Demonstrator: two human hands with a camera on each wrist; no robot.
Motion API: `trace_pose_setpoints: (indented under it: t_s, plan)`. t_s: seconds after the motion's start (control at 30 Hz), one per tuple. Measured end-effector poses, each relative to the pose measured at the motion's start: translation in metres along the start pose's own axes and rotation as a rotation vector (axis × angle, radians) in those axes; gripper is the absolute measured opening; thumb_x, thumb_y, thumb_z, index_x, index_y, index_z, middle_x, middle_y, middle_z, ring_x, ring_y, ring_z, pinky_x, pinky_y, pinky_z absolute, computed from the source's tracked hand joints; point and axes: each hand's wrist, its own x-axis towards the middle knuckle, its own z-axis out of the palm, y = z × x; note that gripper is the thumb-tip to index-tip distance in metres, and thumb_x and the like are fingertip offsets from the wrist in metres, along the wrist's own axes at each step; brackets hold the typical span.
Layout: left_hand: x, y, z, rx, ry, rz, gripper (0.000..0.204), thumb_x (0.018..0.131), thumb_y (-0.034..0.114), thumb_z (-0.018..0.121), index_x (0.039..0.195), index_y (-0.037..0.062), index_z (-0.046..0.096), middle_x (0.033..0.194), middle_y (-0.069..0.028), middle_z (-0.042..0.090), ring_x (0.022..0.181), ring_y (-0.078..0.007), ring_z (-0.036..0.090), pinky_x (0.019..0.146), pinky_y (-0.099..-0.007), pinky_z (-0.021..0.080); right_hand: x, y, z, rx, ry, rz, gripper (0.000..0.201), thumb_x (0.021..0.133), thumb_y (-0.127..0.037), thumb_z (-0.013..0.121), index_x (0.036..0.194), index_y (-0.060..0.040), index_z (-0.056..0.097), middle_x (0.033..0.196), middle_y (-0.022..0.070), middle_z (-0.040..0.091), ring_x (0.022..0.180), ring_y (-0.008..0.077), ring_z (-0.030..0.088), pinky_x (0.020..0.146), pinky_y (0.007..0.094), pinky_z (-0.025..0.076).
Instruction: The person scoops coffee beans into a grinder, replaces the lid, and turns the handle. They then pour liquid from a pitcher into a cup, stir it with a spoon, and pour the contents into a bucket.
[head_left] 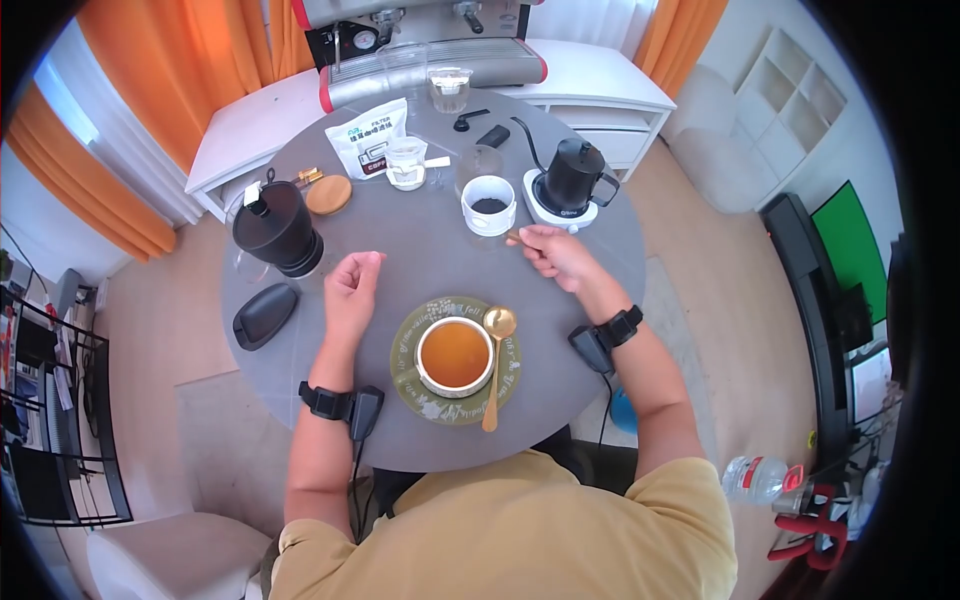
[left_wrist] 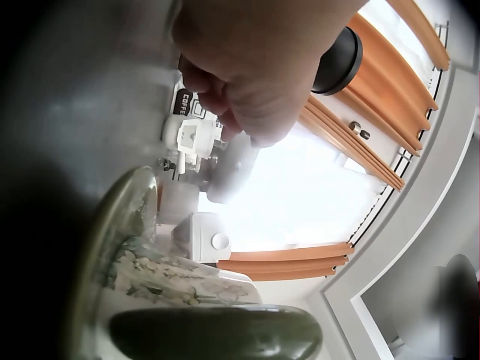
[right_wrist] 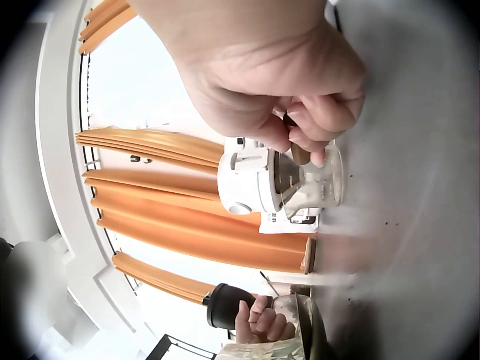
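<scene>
My right hand (head_left: 548,252) pinches a small brown stick-like handle (head_left: 513,238) just in front of a white dripper (head_left: 488,205) with dark grounds in it. In the right wrist view the fingertips (right_wrist: 319,146) grip that brown piece (right_wrist: 300,154) beside the dripper (right_wrist: 251,180). My left hand (head_left: 355,280) rests on the grey table (head_left: 420,250) as a curled fist with nothing in it, behind a patterned cup (head_left: 455,355) of amber liquid. The cup stands on a green saucer (head_left: 405,345), where a gold spoon (head_left: 495,365) also lies. In the left wrist view the fist (left_wrist: 240,90) is above the cup (left_wrist: 180,281).
A black kettle (head_left: 575,178) on a white base stands right of the dripper. A black grinder (head_left: 278,228), a wooden lid (head_left: 328,195), a coffee bag (head_left: 368,137), a small jar (head_left: 405,163) and a glass (head_left: 449,88) fill the far half. A black oval object (head_left: 265,315) lies at the left edge.
</scene>
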Motion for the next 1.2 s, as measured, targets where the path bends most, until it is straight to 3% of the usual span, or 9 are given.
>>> trace_pose_setpoints:
  t_s: [0.2,0.3,0.37,0.4,0.47,0.5,0.57,0.87,1.2]
  plan:
    - [-0.001,-0.002,-0.001,0.05,0.005,0.029,0.021,0.094,0.023,0.057,0.09,0.0031,0.065,0.06,0.0115,0.042,0.052,0.002,0.032,0.046,-0.0178,0.021,-0.002,0.001,0.0,-0.042,0.003,-0.012,0.025,0.097,-0.026,0.048,0.102,-0.005,0.061,0.064,-0.0064,0.042,0.047,0.0021,0.029,0.039,0.0178,0.021]
    - [-0.003,0.003,0.001,0.03,0.01,0.014,0.021,0.094,0.022,0.057,0.09,0.0029,0.065,0.059,0.0118,0.042,0.052,0.0022,0.031,0.046,-0.0178,0.021,-0.013,-0.006,0.006,-0.46,0.287,-0.14,0.029,0.094,-0.029,0.052,0.093,-0.0025,0.063,0.066,-0.002,0.05,0.05,0.0085,0.042,0.045,0.0229,0.035]
    - [-0.003,0.004,0.001,0.023,0.007,0.018,0.021,0.094,0.022,0.057,0.09,0.0026,0.065,0.059,0.012,0.042,0.052,0.0023,0.031,0.046,-0.0178,0.02,-0.004,0.005,-0.016,-0.797,0.62,-0.458,0.032,0.092,-0.032,0.055,0.09,-0.0006,0.062,0.069,0.002,0.054,0.058,0.0144,0.051,0.054,0.0291,0.043]
    - [-0.003,0.005,0.002,0.02,0.007,0.018,0.021,0.094,0.021,0.057,0.09,0.0024,0.065,0.06,0.0122,0.042,0.053,0.0024,0.03,0.046,-0.0177,0.02,-0.006,0.001,-0.022,-0.802,0.621,-0.461,0.032,0.092,-0.032,0.055,0.09,-0.0006,0.062,0.069,0.002,0.054,0.058,0.0144,0.051,0.054,0.0291,0.043]
    - [-0.004,0.005,0.003,0.029,0.011,0.028,0.021,0.094,0.021,0.057,0.09,0.0021,0.065,0.06,0.0123,0.042,0.053,0.0025,0.03,0.047,-0.0176,0.02,-0.01,-0.007,-0.032,-0.467,0.97,-0.841,0.032,0.092,-0.03,0.056,0.085,0.001,0.06,0.071,0.0054,0.056,0.062,0.0163,0.052,0.06,0.0324,0.045]
    - [-0.004,0.004,0.002,0.043,0.013,0.035,0.02,0.094,0.02,0.058,0.089,0.0018,0.065,0.061,0.0124,0.042,0.053,0.0027,0.03,0.047,-0.0175,0.02,-0.006,-0.012,-0.04,-0.472,0.965,-0.842,0.032,0.092,-0.03,0.056,0.085,0.001,0.06,0.071,0.0054,0.056,0.062,0.0163,0.052,0.06,0.0324,0.045]
    - [-0.004,0.003,0.003,0.055,0.018,0.045,0.021,0.093,0.02,0.058,0.089,0.0015,0.065,0.061,0.0124,0.043,0.054,0.0028,0.03,0.047,-0.0174,0.02,0.01,-0.02,-0.059,-0.467,1.236,-1.205,0.033,0.092,-0.03,0.057,0.079,0.0012,0.056,0.072,0.0049,0.057,0.062,0.0145,0.051,0.062,0.0314,0.045]
    - [-0.001,-0.008,0.003,0.047,0.017,0.054,0.021,0.093,0.02,0.058,0.087,0.0011,0.065,0.061,0.0123,0.043,0.053,0.0027,0.03,0.046,-0.018,0.021,0.018,-0.034,-0.056,0.222,0.836,-0.594,0.023,0.089,-0.03,0.06,0.08,-0.01,0.054,0.058,-0.0046,0.044,0.049,0.0042,0.038,0.043,0.0205,0.025]
    - [0.001,-0.017,0.003,0.078,0.015,0.112,0.022,0.093,0.021,0.058,0.085,0.0015,0.065,0.059,0.0126,0.04,0.053,0.0021,0.029,0.046,-0.0187,0.022,-0.013,-0.042,-0.062,0.425,0.728,-0.593,0.013,0.083,-0.021,0.064,0.08,-0.0122,0.055,0.054,-0.0101,0.034,0.044,0.0013,0.028,0.04,0.0206,0.016]
